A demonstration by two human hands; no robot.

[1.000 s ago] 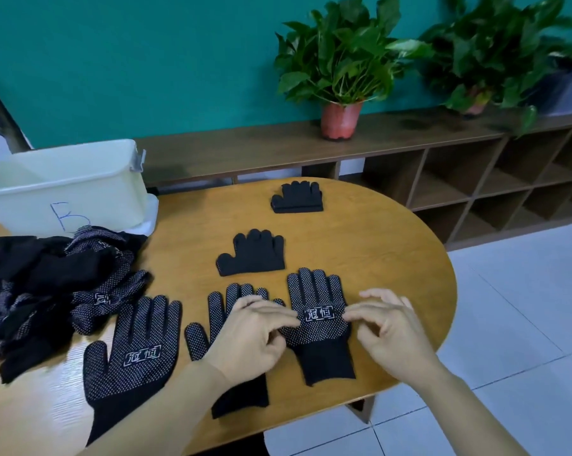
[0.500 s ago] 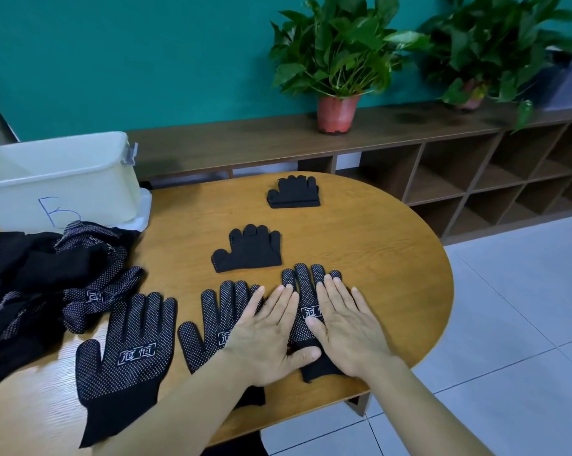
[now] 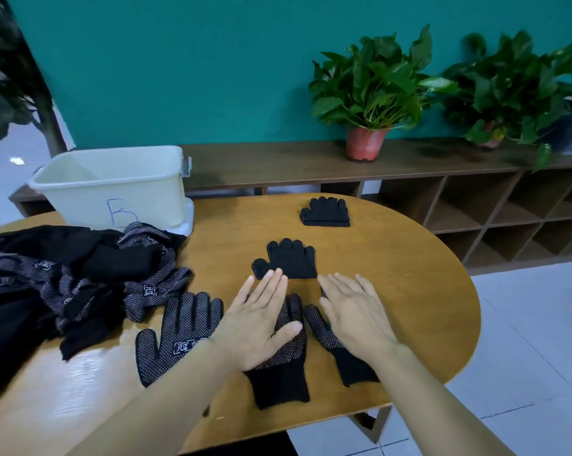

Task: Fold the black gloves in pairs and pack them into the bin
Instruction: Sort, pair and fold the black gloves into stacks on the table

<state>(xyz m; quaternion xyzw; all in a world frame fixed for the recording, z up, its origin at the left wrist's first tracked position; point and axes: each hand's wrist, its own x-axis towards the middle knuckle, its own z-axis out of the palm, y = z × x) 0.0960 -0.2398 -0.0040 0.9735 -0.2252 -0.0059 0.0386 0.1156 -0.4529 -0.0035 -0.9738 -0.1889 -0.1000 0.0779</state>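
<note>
Both hands lie flat with fingers straight, gripping nothing. The left hand (image 3: pixel 261 320) presses one black knitted glove with white grip dots (image 3: pixel 286 360). The right hand (image 3: pixel 353 314) presses the matching glove (image 3: pixel 324 334) just beside it, near the front edge of the rounded wooden table (image 3: pixel 409 258). Smooth each glove flat, then align fingers and cuffs before folding. The cream plastic bin (image 3: pixel 113 189) stands at the back left edge.

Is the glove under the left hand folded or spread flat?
Spread flat: the glove lies full length, cuff showing, under the flat left hand.
</note>
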